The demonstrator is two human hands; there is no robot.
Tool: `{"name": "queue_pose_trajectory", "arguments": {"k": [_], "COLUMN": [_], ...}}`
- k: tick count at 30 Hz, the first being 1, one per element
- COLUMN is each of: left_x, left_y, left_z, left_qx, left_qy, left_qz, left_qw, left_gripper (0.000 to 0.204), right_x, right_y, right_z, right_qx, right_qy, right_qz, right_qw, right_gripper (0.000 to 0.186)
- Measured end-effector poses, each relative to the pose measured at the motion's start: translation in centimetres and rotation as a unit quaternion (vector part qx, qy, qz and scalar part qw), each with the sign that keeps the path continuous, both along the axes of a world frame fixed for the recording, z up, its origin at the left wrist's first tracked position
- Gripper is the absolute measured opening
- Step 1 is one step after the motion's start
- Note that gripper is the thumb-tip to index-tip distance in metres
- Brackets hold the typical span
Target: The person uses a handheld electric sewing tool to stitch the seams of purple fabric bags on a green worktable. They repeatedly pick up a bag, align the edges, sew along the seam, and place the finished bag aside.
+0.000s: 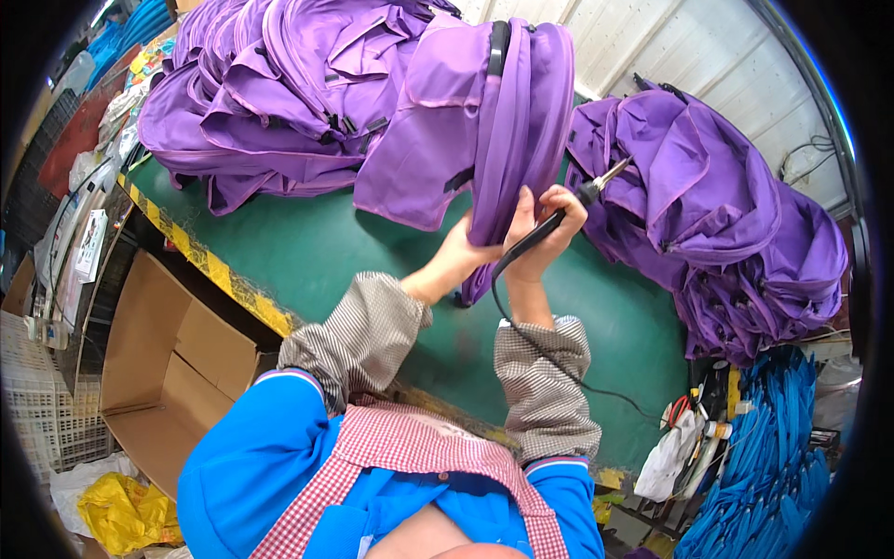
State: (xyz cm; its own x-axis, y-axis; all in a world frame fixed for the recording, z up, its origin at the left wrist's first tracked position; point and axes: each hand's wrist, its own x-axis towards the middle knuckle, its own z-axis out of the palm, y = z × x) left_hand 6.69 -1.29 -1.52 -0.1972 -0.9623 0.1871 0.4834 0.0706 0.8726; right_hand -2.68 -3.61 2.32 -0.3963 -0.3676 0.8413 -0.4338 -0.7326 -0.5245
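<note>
Green table point(307, 247), open cardboard box point(163, 359)

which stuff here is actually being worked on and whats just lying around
In use:
- purple bag, steadied by the left hand
- corded hot tool, gripped by the right hand

Lying about:
- purple piles
- cardboard box
- blue stack
- yellow bag

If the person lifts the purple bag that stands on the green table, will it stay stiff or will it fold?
The purple bag looks like thin fabric, so it would probably sag and fold. It leans against the left hand, so it may topple if released. It seems light for its size.
</note>
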Motion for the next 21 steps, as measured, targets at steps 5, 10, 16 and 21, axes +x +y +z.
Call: {"name": "queue_pose_trajectory", "arguments": {"k": [5,10,16,21], "left_x": [2.0,2.7,1.3,0.3], "left_y": [0.9,2.1,2.0,1.7], "left_z": [-1.0,-1.7,-2.5,-1.9], "left_qx": [0.131,0.070,0.095,0.042], "left_qy": [0.089,-0.101,-0.009,-0.062], "left_qz": [0.008,-0.078,-0.036,-0.048], "left_qw": [0.987,0.989,0.995,0.996], "left_gripper": [0.028,0.050,0.045,0.036], "right_x": [-1.7,-2.7,-2.2,-3.6], "right_y": [1.9,3.0,3.3,3.8], "right_z": [0.9,-1.7,-1.5,-1.5], "right_qx": [0.028,0.096,0.110,0.166], "right_qy": [-0.001,-0.051,-0.028,-0.002], "right_qz": [-0.072,0.061,0.031,-0.036], "right_qw": [0.997,0.992,0.993,0.986], "right_gripper": [0.034,0.045,0.044,0.037]}}
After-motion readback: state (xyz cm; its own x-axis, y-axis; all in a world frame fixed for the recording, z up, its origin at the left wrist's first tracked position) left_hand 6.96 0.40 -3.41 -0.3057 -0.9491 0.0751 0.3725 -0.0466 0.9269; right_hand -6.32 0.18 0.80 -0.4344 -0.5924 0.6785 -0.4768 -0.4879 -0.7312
